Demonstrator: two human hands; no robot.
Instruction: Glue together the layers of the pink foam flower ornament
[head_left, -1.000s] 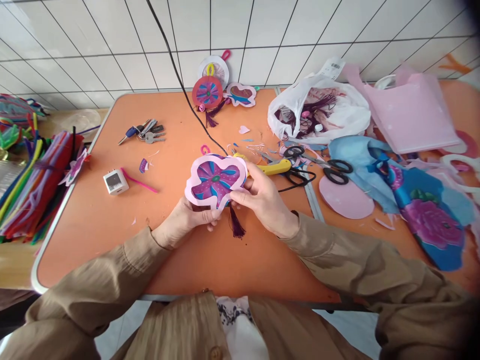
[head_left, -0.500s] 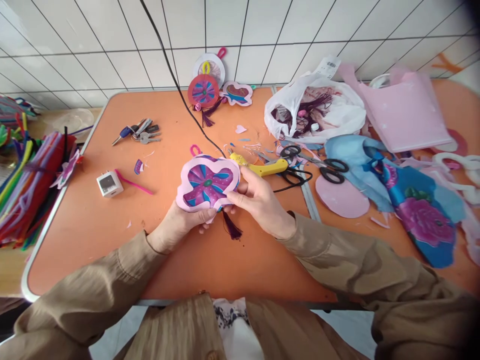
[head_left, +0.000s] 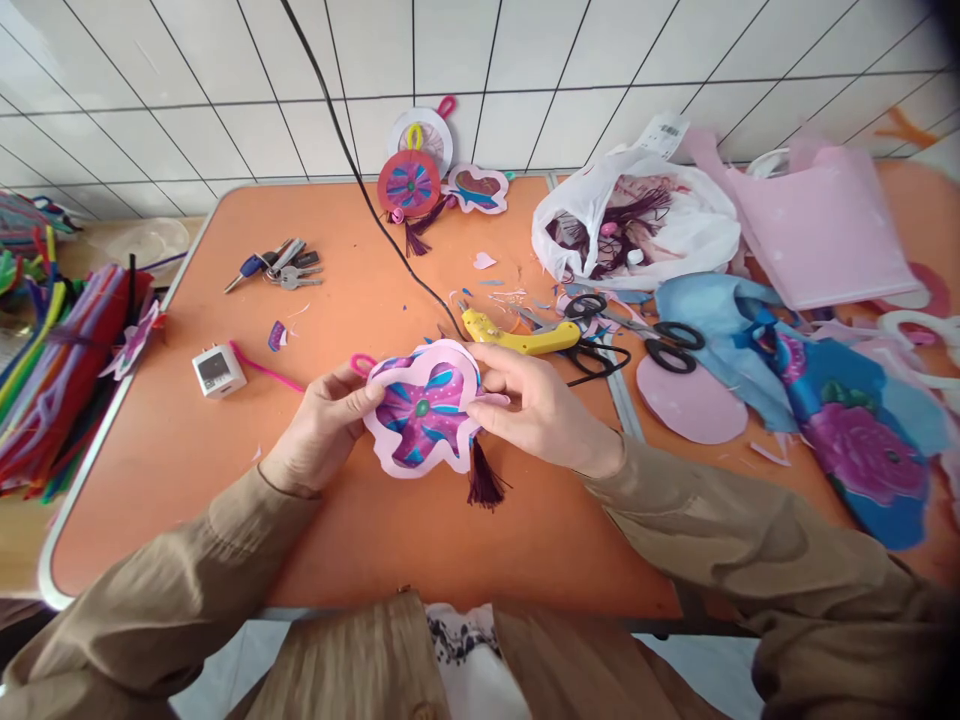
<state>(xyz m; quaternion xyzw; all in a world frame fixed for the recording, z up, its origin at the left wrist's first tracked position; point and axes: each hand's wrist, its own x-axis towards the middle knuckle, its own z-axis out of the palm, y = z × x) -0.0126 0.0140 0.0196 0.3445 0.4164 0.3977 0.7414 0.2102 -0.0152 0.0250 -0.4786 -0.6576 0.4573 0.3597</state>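
Note:
Between my two hands is a pink felt ornament (head_left: 421,410) with a wavy outline and a purple and blue patterned fabric centre. My left hand (head_left: 322,420) grips its left edge, thumb on the front, near a pink loop (head_left: 363,366). Pinched at the opposite edge, my right hand (head_left: 536,405) has its thumb in front and its fingers partly hidden behind. A dark purple tassel (head_left: 486,480) hangs below the ornament's right side. Just beyond the right hand lies a yellow glue gun (head_left: 517,335) with a black cord.
Black-handled scissors (head_left: 637,330) lie right of the glue gun, by a pink felt oval (head_left: 694,398) and flowered blue fabric (head_left: 855,430). Behind are a white plastic bag (head_left: 705,230) and finished ornaments (head_left: 409,185). Keys (head_left: 277,265) and a white charger (head_left: 218,371) lie left.
The ornament has turned and tilted, its loop swinging to the left and its tassel to the right. My left hand has shifted from the bottom edge up to the left edge.

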